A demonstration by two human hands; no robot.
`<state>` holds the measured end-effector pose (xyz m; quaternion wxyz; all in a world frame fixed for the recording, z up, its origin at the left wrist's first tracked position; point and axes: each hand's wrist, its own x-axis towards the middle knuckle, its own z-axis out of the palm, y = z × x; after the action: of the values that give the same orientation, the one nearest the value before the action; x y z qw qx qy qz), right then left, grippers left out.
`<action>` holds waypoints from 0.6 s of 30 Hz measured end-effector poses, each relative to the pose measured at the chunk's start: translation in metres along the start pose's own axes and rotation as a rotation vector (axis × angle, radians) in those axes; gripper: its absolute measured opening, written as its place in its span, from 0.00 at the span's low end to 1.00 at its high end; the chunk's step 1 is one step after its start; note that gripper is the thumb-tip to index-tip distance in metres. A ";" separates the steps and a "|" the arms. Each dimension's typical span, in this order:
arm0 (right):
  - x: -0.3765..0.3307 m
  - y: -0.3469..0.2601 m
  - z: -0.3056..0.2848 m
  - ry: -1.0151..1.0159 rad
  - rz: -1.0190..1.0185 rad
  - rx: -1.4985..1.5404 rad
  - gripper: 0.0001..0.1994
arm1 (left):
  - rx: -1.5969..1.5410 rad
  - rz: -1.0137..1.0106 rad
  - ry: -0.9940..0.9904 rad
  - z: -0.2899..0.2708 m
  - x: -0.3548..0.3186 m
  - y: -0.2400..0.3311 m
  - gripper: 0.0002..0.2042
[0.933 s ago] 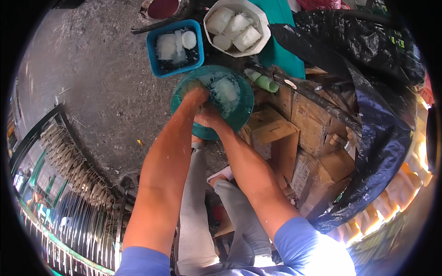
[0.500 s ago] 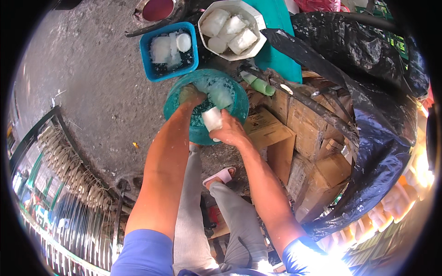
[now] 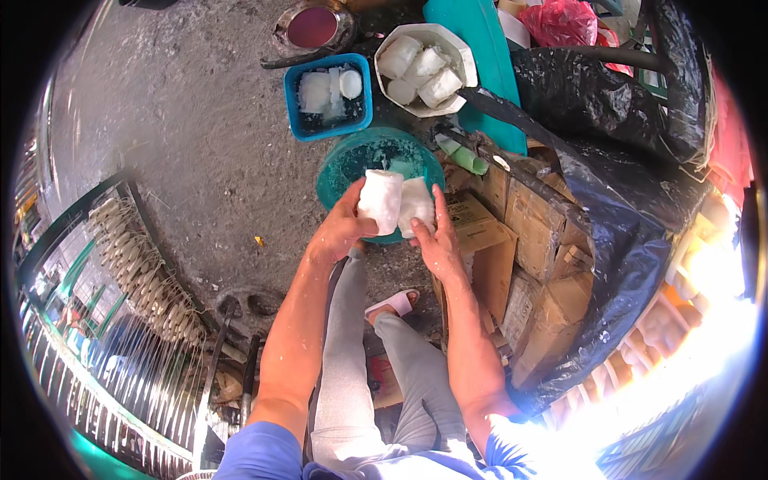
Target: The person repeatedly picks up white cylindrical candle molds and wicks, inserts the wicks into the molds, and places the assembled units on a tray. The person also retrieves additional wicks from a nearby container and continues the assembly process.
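Both hands up over green basin point(image 3: 352, 164) at 12 o'clock. Left hand point(image 3: 340, 232) fingers wrapped round white block point(image 3: 381, 200); right hand point(image 3: 436, 240) fingers curled on second block point(image 3: 416, 204). Blocks touching. Step: lifting out. Next likely needs a steady carry to a tub.

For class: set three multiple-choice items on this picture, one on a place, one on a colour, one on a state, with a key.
1. Where are the two white blocks that the hands hold?
A. over the round basin
B. inside the white tub
C. on the cardboard boxes

2. What colour is the square tub?
A. red
B. blue
C. yellow

3. How is the left hand?
A. flat on the ground
B. empty and open
C. gripping a white block

Key:
1 A: the left hand and right hand hold the white blocks above the round basin.
2 B: the square tub has blue walls.
3 C: its fingers wrap one block.
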<state>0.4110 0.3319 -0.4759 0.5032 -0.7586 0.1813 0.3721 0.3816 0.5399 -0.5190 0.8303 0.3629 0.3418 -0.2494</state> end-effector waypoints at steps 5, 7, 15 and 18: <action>-0.012 0.017 0.015 0.103 -0.097 -0.226 0.43 | 0.002 -0.031 0.022 -0.007 0.002 -0.013 0.39; -0.010 0.023 0.015 0.047 -0.009 0.259 0.43 | -0.269 -0.068 -0.002 -0.019 -0.003 -0.025 0.38; 0.010 0.041 0.007 -0.343 -0.116 0.100 0.29 | -0.692 0.107 -0.195 -0.078 -0.020 -0.053 0.46; 0.056 0.050 0.020 -0.109 0.052 -0.579 0.22 | -0.656 0.213 -0.242 -0.094 -0.028 -0.037 0.46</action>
<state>0.4083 0.3338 -0.5535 0.2653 -0.8446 0.0598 0.4612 0.3022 0.5946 -0.5614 0.9582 0.0786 0.2631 -0.0799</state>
